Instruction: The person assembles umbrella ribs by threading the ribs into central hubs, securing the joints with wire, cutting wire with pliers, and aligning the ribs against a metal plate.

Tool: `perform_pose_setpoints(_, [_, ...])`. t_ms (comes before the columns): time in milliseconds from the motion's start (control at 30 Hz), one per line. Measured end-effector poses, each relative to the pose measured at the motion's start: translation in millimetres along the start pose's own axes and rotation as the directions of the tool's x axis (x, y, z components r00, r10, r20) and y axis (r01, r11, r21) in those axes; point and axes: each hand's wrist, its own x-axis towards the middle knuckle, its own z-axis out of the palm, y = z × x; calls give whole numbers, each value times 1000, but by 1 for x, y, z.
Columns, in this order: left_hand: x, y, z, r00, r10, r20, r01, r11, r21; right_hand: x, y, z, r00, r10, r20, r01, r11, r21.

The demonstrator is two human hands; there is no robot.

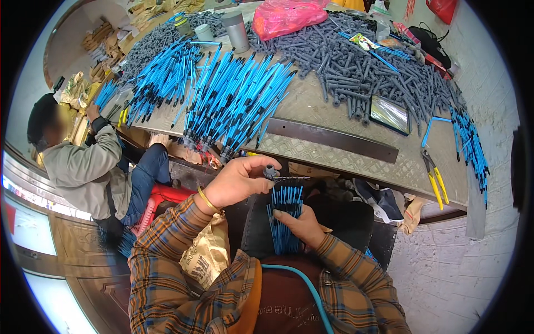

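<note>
Between the thumb and forefinger of my left hand (236, 181) is a small grey plastic fitting (270, 171), held upright just past the table's near edge. A thin dark rod (295, 178) runs rightward from beside it; whether the two are joined, I cannot tell. Lower and to the right, my right hand (303, 225) is wrapped round a bundle of thin blue tubes (283, 236) above my lap, its thumb pressed across them. The bundle's upper ends point up toward the fitting. The right fingers behind the bundle are partly hidden.
On the table lie piles of blue tubes with black ends (233, 94), heaped grey plastic pieces (356, 61), a dark metal bar (334, 139), a phone (390, 114) and yellow-handled pliers (436, 181). A pink bag (289, 19) sits farther back. A person (83, 161) sits at left.
</note>
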Motion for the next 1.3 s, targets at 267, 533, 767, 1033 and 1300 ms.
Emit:
perform_pose_setpoints(267, [0, 0, 2, 990, 21, 138, -1, 990, -143, -1, 6, -9, 998, 12, 60, -14, 999, 30])
perform_pose_setpoints(533, [-6, -11, 7, 991, 75, 108, -59, 987, -148, 3, 5, -12, 989, 55, 136, -50, 998, -41])
perform_pose_setpoints(767, [-10, -15, 19, 982, 180, -58, -180, 984, 6, 4, 7, -11, 988, 104, 114, -96, 993, -72])
perform_pose_setpoints(1033, [-8, -21, 26, 957, 215, -197, -210, 977, 46, 1, -1, -6, 997, 64, 52, -59, 994, -94])
perform_pose_setpoints(1300, [-1, -24, 20, 977, 180, -114, -181, 983, 1, 2, 1, -10, 982, 145, 124, -133, 986, -99])
